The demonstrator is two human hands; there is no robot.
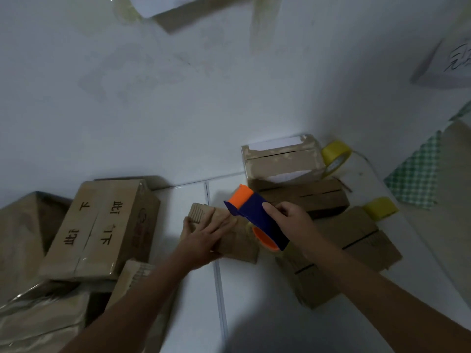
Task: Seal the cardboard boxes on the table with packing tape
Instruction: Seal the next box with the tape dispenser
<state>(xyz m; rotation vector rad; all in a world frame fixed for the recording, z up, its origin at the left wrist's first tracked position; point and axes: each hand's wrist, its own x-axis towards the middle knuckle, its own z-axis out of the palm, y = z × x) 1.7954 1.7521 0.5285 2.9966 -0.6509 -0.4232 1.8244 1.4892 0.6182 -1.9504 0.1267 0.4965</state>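
**Midway: small carton under the tape gun**

Plainly, I took the small cardboard box (230, 236) as my landmark; it lay on the white table (193, 200), a squat brown carton with ribbed, corrugated card showing at its far left corner. My left hand (204, 239) lay flat on its top, fingers straight and spread, pressing down and gripping nothing. My right hand (293, 221) was wrapped around the tape dispenser (257, 216), thumb laid along its side. That tool was smooth plastic, a dark blue body with an orange roller end at the far tip and an orange hub at the near end, and it sat tilted over the right edge of the small box, touching or almost touching it; I could not tell which.

Left of the small box stood a larger printed carton (102, 230), its top seam covered by glossy clear tape and marked with dark characters. Right of the small box lay several flat brown cartons (331, 253) with dark slits along their seams. Beyond those rested a box with pale paper labels (280, 161), and just beside it a yellow tape roll (336, 155) stood on edge. A second yellow roll (381, 207) sat nearer, and a green checked cloth (418, 174) hung farther right.
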